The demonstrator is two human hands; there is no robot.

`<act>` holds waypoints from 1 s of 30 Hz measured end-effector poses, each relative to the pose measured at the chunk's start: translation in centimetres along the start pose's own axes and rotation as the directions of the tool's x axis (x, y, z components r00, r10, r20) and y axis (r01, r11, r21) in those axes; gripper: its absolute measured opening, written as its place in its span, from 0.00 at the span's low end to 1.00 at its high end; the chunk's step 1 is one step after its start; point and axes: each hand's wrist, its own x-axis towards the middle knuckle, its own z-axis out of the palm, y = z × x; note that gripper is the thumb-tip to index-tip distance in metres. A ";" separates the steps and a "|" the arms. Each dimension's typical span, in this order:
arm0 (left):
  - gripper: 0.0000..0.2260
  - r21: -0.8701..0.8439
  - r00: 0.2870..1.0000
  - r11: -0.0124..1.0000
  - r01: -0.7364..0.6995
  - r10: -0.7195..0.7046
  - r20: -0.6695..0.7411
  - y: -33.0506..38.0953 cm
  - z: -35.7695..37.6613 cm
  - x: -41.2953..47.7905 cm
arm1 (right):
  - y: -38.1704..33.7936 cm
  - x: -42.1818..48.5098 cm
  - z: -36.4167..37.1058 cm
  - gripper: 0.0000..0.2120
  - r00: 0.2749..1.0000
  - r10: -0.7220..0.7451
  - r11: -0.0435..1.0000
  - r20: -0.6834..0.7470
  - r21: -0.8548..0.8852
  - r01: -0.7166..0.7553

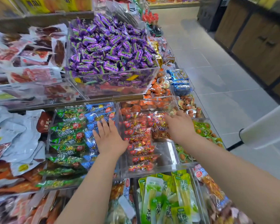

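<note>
Nearest, green pouches lie in a bin under the forearms. Beyond them the left hand is laid flat, fingers straight and spread, on the blue packets beside the clear bin, which is well steadied this way. The right hand is set on the red packets at the bin's far end; whether its fingers grip one cannot be told. The packets are best drawn forward into the bare near corner. Farther back, the reach is likely crowded by the heaped purple sweets.
</note>
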 end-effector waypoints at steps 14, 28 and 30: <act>0.42 -0.070 0.995 0.998 -0.006 -0.001 -0.099 -0.2 1.4 0.2 | -2.6 2.7 7.3 0.25 0.992 -0.032 0.996 0.122 -0.078 0.041; 0.41 -0.072 0.990 0.997 -0.007 -0.004 -0.140 -0.2 1.8 0.4 | -2.6 3.3 11.5 0.18 0.978 0.062 0.870 0.198 0.469 -0.150; 0.40 -0.082 0.989 0.997 -0.010 -0.002 -0.147 -0.2 1.8 0.3 | -2.5 3.3 11.8 0.17 0.981 0.066 0.875 0.181 0.461 -0.144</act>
